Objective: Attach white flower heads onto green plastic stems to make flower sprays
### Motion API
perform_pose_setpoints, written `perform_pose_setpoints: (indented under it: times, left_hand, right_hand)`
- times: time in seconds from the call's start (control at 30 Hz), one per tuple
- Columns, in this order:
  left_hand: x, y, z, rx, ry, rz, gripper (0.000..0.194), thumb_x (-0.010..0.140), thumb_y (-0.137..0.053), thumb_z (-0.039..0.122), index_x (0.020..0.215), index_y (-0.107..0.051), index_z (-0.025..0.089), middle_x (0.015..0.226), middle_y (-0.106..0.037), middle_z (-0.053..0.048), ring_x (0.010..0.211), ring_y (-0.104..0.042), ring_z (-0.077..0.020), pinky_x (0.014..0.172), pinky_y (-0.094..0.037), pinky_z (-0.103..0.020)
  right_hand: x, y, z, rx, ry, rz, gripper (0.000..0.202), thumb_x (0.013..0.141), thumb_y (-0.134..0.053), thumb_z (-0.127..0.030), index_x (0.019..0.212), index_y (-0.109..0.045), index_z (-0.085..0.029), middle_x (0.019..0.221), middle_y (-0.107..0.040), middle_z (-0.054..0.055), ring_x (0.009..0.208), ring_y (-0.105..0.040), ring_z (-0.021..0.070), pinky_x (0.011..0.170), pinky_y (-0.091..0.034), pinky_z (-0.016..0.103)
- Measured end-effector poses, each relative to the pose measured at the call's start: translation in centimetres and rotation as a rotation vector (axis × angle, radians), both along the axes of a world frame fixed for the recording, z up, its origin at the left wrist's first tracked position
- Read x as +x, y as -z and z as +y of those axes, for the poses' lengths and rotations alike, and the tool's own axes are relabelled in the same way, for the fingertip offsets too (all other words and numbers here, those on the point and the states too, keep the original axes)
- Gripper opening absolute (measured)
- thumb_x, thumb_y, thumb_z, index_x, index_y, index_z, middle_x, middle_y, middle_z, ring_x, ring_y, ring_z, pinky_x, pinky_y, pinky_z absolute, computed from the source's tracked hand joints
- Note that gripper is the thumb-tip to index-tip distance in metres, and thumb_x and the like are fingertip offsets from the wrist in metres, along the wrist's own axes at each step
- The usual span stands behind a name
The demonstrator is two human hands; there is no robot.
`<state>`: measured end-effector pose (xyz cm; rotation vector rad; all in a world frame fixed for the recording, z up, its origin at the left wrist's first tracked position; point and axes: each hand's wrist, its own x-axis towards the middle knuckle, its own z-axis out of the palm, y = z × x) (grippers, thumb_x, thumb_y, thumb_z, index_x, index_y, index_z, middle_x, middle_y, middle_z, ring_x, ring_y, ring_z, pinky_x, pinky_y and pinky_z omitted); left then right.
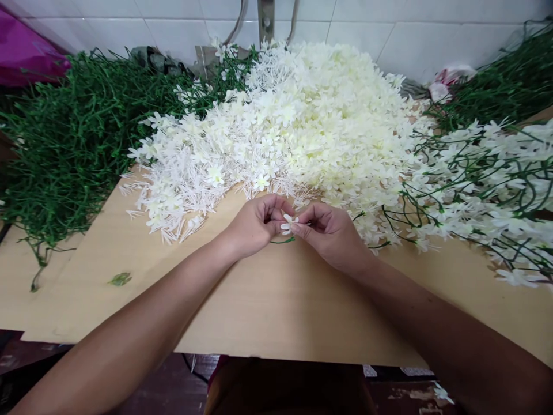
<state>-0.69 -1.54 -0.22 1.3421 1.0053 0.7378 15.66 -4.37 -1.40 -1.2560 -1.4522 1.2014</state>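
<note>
Pinching white flower (287,225), left hand (260,223) facing right hand (332,231)

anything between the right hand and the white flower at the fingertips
Nothing visible: the right hand is at the flower, the left hand on its other side. The pile lies beyond both hands.

- Head-worn camera, looking forward and down across the surface (268,317).
- Near view: left forearm (151,320) and right forearm (432,317) enter from lower corners.
- Tiled wall (358,23) lies ahead, along the top edge.
</note>
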Motion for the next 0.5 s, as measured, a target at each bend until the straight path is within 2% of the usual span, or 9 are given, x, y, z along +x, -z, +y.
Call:
perform_pose_setpoints:
  times: [0.1, 0.2, 0.4, 0.5]
  left_hand:
    - [-0.1, 0.0, 0.1, -0.016, 0.000, 0.023, 0.017, 0.062, -0.066, 0.008, 0.076, -0.058, 0.013, 0.052, -0.046, 0.008, 0.046, -0.040, -0.0038, 0.046, -0.030, -0.017]
    - [-0.2, -0.1, 0.1, -0.028, 0.004, -0.002, 0.019, 0.062, -0.070, 0.010, 0.077, -0.058, 0.013, 0.054, -0.050, 0.007, 0.048, -0.044, -0.0047, 0.047, -0.032, -0.017]
    - [-0.1, -0.5, 0.1, -0.073, 0.059, -0.086, 0.028, 0.063, -0.078, 0.019, 0.083, -0.058, 0.014, 0.054, -0.054, 0.005, 0.048, -0.046, -0.0060, 0.048, -0.035, -0.020]
    - [-0.1, -0.5, 0.1, -0.066, 0.057, -0.061, 0.029, 0.063, -0.079, 0.020, 0.084, -0.060, 0.014, 0.055, -0.053, 0.006, 0.049, -0.046, -0.0058, 0.048, -0.034, -0.019]
  right_hand:
    - [-0.3, -0.3, 0.0, 0.004, 0.016, -0.035, 0.016, 0.069, -0.069, -0.026, 0.064, -0.056, -0.018, 0.063, -0.055, -0.001, 0.058, -0.045, 0.0106, 0.055, -0.037, 0.027]
    - [-0.1, -0.6, 0.3, -0.051, -0.041, 0.004, 0.018, 0.068, -0.069, -0.026, 0.062, -0.054, -0.018, 0.059, -0.053, -0.002, 0.056, -0.042, 0.0092, 0.053, -0.035, 0.026]
    - [0.9, -0.6, 1.0, -0.236, -0.135, 0.173, 0.033, 0.058, -0.081, -0.036, 0.064, -0.054, -0.018, 0.061, -0.053, -0.004, 0.059, -0.045, 0.0088, 0.057, -0.035, 0.025]
    - [1.0, -0.5, 1.2, -0.233, -0.151, 0.134, 0.033, 0.060, -0.080, -0.039, 0.064, -0.055, -0.018, 0.060, -0.052, -0.004, 0.058, -0.043, 0.0086, 0.055, -0.032, 0.025]
